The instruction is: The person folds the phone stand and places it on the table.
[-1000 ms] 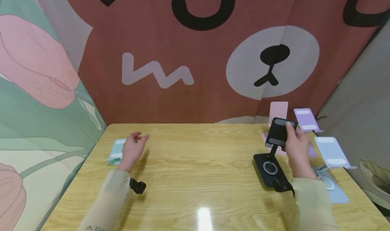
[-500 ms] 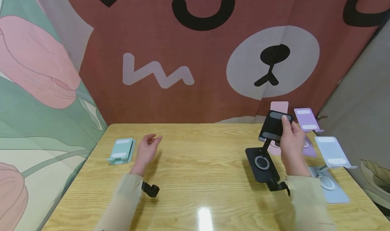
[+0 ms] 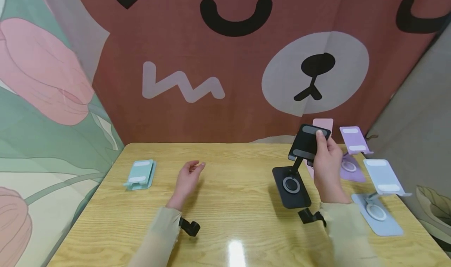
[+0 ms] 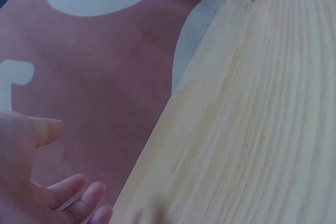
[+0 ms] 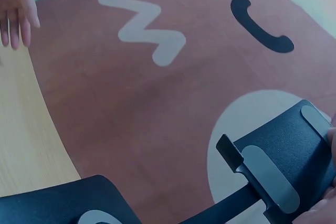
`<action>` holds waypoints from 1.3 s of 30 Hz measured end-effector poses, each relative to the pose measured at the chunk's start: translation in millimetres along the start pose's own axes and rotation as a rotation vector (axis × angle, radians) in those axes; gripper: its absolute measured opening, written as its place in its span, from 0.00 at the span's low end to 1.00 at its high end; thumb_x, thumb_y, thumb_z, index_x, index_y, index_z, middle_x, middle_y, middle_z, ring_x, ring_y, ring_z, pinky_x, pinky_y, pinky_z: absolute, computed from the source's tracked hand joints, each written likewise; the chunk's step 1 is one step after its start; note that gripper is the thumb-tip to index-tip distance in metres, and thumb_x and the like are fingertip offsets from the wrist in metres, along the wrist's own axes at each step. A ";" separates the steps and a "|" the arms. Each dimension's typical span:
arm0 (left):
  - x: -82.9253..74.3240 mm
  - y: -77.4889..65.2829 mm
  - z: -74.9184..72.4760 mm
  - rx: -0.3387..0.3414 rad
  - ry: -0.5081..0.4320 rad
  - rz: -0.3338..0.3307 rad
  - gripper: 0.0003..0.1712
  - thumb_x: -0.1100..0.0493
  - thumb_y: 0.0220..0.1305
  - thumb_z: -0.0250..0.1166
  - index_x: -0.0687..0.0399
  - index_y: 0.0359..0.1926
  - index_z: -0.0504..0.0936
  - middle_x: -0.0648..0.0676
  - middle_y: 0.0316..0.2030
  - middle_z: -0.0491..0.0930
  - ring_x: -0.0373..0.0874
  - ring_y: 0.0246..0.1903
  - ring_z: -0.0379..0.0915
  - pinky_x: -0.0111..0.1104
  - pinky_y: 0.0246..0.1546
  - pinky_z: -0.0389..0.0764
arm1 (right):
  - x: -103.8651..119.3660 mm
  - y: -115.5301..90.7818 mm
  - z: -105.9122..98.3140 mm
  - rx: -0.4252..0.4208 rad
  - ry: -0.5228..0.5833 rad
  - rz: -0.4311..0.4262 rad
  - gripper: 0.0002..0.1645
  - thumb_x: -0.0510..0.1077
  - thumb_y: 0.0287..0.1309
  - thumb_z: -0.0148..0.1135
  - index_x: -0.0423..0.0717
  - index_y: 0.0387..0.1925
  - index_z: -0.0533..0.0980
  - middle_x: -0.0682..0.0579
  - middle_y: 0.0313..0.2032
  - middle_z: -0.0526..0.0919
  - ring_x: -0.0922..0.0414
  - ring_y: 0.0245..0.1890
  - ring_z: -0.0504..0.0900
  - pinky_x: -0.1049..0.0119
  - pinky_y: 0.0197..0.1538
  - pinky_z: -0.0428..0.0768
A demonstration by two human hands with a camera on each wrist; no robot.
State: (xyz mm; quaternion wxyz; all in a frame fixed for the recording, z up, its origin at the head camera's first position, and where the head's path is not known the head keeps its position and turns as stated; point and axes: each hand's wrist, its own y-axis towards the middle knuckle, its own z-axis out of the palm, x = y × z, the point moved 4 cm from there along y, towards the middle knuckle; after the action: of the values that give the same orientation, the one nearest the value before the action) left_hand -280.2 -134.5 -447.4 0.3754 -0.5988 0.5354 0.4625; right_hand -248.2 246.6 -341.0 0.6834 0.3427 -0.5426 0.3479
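My right hand (image 3: pixel 328 166) grips the upper plate of a black phone stand (image 3: pixel 305 142), thumb on its front face. The stand is unfolded, with its base and grey ring hanging over the tabletop. In the right wrist view the black stand (image 5: pixel 286 156) shows its lip and grey pads, with fingertips at the right edge. My left hand (image 3: pixel 187 181) hovers over the middle of the table, holding nothing, fingers loosely bent. The left wrist view shows that hand (image 4: pixel 37 177) with thumb and fingers apart.
A folded mint phone stand (image 3: pixel 140 175) lies at the table's left. Unfolded pink (image 3: pixel 325 123), purple (image 3: pixel 353 141) and light blue (image 3: pixel 382 177) phone stands stand along the right side. A bear-print cloth hangs behind the wooden table (image 3: pixel 229 204).
My left hand has moved right, away from the mint stand. My right hand has carried the black stand leftward, away from the pink, purple and blue stands.
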 end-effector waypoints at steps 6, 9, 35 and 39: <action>-4.5 -5.4 13.6 0.018 -0.016 0.032 0.28 0.50 0.74 0.61 0.71 0.61 0.74 0.66 0.52 0.78 0.58 0.53 0.73 0.49 0.55 0.73 | 0.0 -7.1 11.9 0.012 0.029 -0.024 0.24 0.60 0.74 0.54 0.48 0.56 0.78 0.49 0.52 0.76 0.55 0.48 0.76 0.69 0.32 0.77; -8.2 -11.0 23.0 0.040 -0.026 0.036 0.28 0.49 0.75 0.61 0.70 0.61 0.75 0.64 0.51 0.79 0.57 0.52 0.74 0.49 0.54 0.73 | 1.3 -9.0 18.5 0.015 0.068 -0.057 0.23 0.59 0.74 0.55 0.46 0.55 0.79 0.49 0.52 0.77 0.55 0.51 0.76 0.69 0.38 0.79; -41.5 -50.0 103.9 0.320 -0.176 -0.014 0.34 0.41 0.81 0.45 0.69 0.59 0.77 0.63 0.51 0.80 0.58 0.55 0.74 0.52 0.59 0.72 | -7.9 -52.3 79.6 0.151 0.111 -0.134 0.25 0.59 0.76 0.52 0.43 0.57 0.76 0.48 0.52 0.79 0.51 0.53 0.78 0.58 0.54 0.79; -36.7 -51.2 106.6 0.324 -0.140 -0.092 0.38 0.36 0.80 0.43 0.68 0.59 0.78 0.65 0.50 0.79 0.59 0.57 0.72 0.50 0.59 0.70 | -10.4 -58.3 84.4 0.172 0.085 -0.144 0.25 0.59 0.76 0.52 0.43 0.55 0.77 0.48 0.51 0.80 0.51 0.51 0.79 0.59 0.50 0.81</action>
State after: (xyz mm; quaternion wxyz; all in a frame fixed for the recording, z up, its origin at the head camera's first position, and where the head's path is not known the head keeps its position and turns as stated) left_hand -245.7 -15.6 -445.6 0.5239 -0.5206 0.5475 0.3933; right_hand -243.0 143.6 -341.6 0.6970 0.4234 -0.4552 0.3573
